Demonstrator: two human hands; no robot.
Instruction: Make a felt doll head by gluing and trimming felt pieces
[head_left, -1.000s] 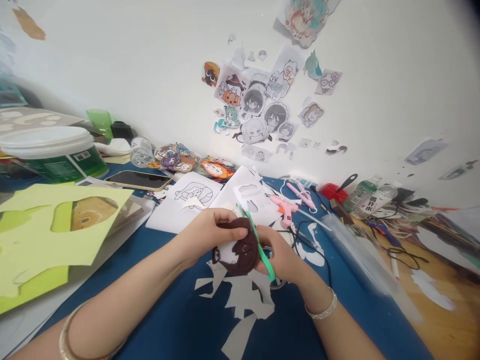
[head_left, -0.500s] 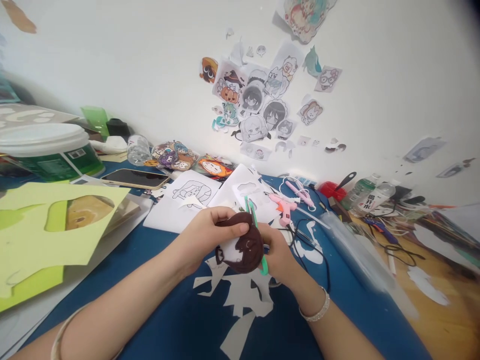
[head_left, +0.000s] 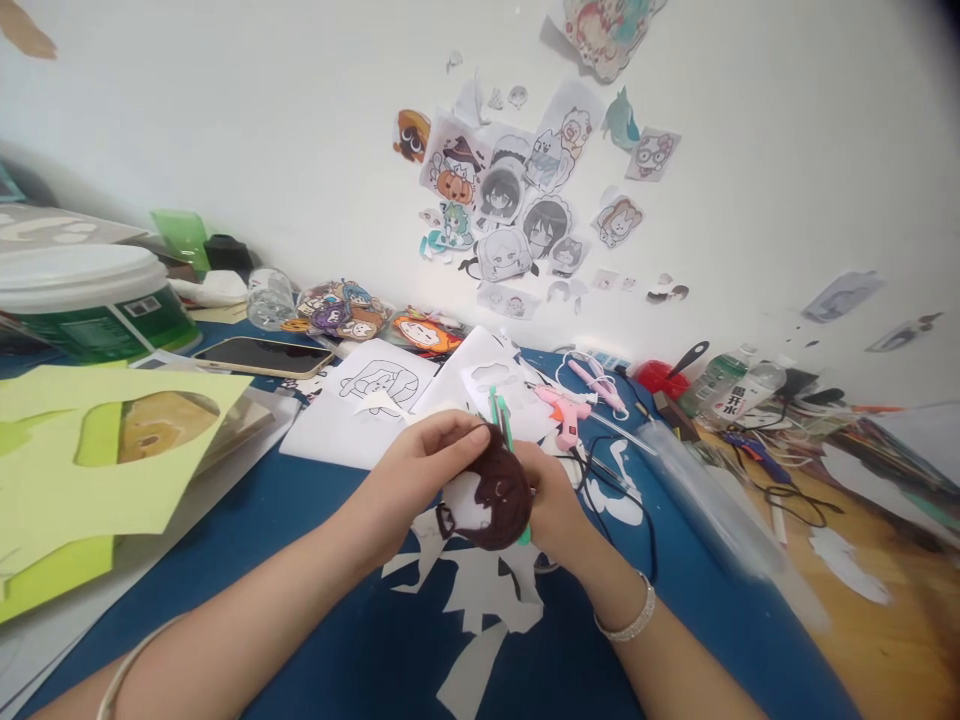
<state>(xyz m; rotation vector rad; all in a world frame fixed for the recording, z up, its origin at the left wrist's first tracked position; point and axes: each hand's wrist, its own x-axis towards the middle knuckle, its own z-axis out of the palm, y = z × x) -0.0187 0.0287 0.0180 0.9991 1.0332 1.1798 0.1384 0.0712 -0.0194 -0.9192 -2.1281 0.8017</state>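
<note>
My left hand (head_left: pixel 442 450) is closed on a round character-head cutout (head_left: pixel 501 500), dark brown with a white face area and small drawn details. The thumb presses on its upper edge and the fingers go behind. My right hand (head_left: pixel 551 495) is closed behind the right side of the cutout around green scissors (head_left: pixel 497 408). Only their upper end and a bit of green below show; the cutout and fingers hide the middle. Below both hands lie white paper scraps (head_left: pixel 487 590) on the blue table mat (head_left: pixel 337 640).
Yellow-green sheets (head_left: pixel 52 440) lie at left, by a white tub (head_left: pixel 90 290) and a phone (head_left: pixel 262 355). Drawn sheets (head_left: pixel 360 400) are behind my hands. A pink glue gun (head_left: pixel 566 412) with a black cord, a clear plastic sleeve (head_left: pixel 705 500) and bottles (head_left: pixel 742 390) stand right.
The cutout has turned slightly and my left thumb has slid up to its top edge. The scissors have shifted a little behind it, with less green showing below. The view has moved slightly.
</note>
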